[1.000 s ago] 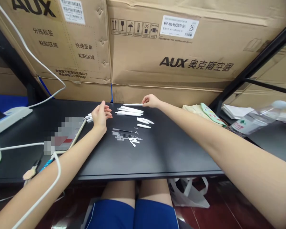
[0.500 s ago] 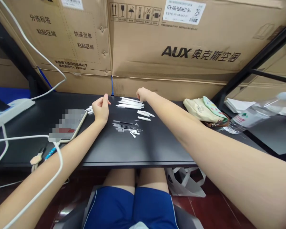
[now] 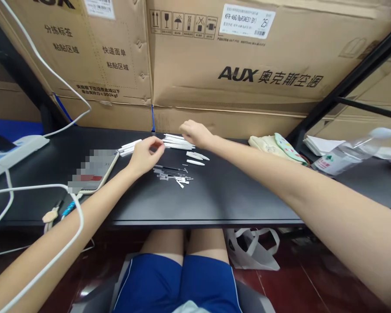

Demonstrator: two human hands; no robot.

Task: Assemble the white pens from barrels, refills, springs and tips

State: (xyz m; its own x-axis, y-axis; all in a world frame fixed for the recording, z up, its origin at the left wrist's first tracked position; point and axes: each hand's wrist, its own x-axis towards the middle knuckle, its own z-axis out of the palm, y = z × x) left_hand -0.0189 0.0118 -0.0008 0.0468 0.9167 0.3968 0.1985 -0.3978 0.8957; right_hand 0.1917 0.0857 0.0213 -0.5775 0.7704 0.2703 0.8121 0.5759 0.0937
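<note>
My left hand (image 3: 147, 154) is curled, thumb and index fingertips nearly together at the left ends of a row of white pens (image 3: 178, 142). Any item between them is too small to make out. Over the right part of that row is my right hand (image 3: 195, 133), fingers bent closed; what they hold, if anything, is hidden. More white pen barrels (image 3: 129, 148) lie left of my left hand. Nearer me are several tapered white pen parts (image 3: 195, 162), slim clear-and-dark refills (image 3: 169, 172) and small white end pieces (image 3: 182, 180).
A phone (image 3: 96, 169) with a cable lies at left, near a power strip (image 3: 22, 152). At right are a cream pouch (image 3: 267, 144), a plastic bottle (image 3: 342, 157) and white paper (image 3: 319, 144). Cardboard boxes (image 3: 189, 87) stand behind the black table (image 3: 195, 206).
My left hand has moved right, to the pens' left ends, uncovering more of the barrels at left. My right hand has shifted slightly left over the row.
</note>
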